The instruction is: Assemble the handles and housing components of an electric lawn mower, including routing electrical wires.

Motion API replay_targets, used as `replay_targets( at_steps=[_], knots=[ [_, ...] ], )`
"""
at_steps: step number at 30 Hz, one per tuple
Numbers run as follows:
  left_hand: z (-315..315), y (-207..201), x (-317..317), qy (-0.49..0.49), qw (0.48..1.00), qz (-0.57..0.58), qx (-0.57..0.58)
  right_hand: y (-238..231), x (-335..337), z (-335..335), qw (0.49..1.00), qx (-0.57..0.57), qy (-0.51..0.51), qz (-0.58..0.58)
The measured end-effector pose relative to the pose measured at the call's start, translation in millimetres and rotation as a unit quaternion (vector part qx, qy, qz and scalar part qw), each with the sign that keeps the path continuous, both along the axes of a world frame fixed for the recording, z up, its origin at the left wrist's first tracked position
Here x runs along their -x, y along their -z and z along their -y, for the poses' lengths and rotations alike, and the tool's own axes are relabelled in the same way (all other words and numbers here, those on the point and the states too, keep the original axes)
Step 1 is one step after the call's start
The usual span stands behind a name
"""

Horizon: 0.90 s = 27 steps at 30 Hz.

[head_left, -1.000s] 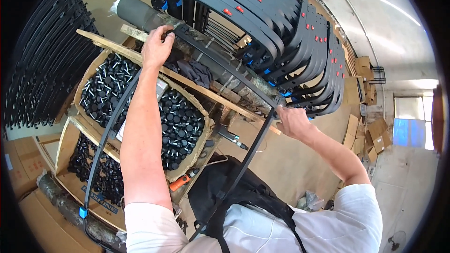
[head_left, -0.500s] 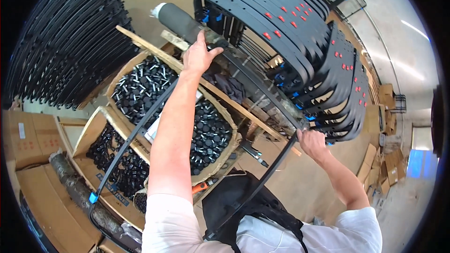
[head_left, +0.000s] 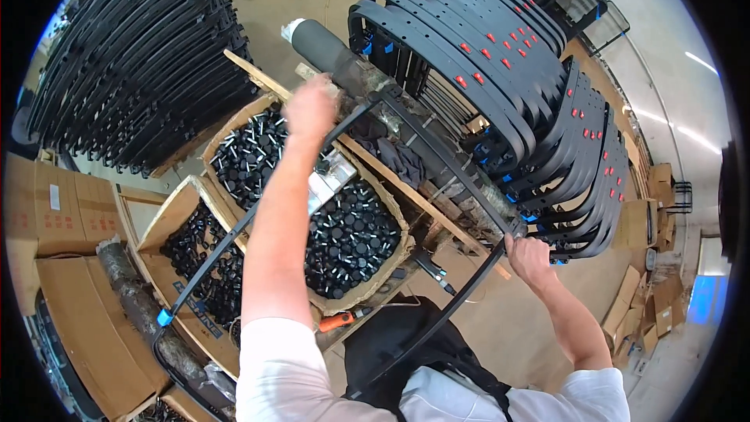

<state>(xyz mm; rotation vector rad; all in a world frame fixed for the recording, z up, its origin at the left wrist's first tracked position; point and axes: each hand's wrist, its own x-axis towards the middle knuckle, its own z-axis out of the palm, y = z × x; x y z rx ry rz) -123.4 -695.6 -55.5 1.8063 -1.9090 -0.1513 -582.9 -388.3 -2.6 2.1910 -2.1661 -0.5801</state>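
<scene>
A black metal tube frame (head_left: 461, 173) lies across a wrapped roller-like bar (head_left: 324, 51), with one side sloping down to the left to a blue fitting (head_left: 165, 317). My right hand (head_left: 529, 260) is closed around the frame's right corner. My left hand (head_left: 310, 109) is raised left of the frame's far corner, apart from that corner; motion smears its fingers. Below my left arm are cardboard boxes of black screw-stem feet (head_left: 349, 242) and small black parts (head_left: 195, 266).
Stacked black frames (head_left: 133, 70) fill the far left. Curved black panels with red pieces (head_left: 469, 47) stand at the right. A wooden slat (head_left: 414, 195) runs beside the boxes. An orange-handled tool (head_left: 337, 321) and a dark power tool (head_left: 430, 270) lie near me.
My left hand has come off the frame's far corner and moved left over the feet box. My right hand keeps its hold at the right corner. The whole view has shifted slightly.
</scene>
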Motion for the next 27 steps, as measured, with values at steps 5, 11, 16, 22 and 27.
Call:
replay_targets(
  at_steps=[5,11,16,22,27],
  knots=[
    [3.8,-15.0,-1.0,-0.039,0.998,-0.011,-0.041,-3.3,-5.9,1.4,1.000,0.007,0.003,-0.002],
    [28.4,-23.0,80.2,0.080,0.977,0.114,-0.160,-31.6,-22.7,-1.3,0.994,-0.018,-0.051,0.098],
    [26.5,-6.8,80.3,0.134,0.981,0.117,-0.081,-16.3,7.8,-3.1,0.994,-0.092,0.013,0.052],
    [12.1,1.9,59.0,0.164,0.980,0.110,-0.025,-30.9,-15.7,1.2,0.996,-0.069,-0.005,0.059],
    [3.1,-13.0,42.9,0.091,0.987,-0.088,-0.096,-30.4,8.9,8.6,0.991,-0.128,-0.042,0.009]
  ],
)
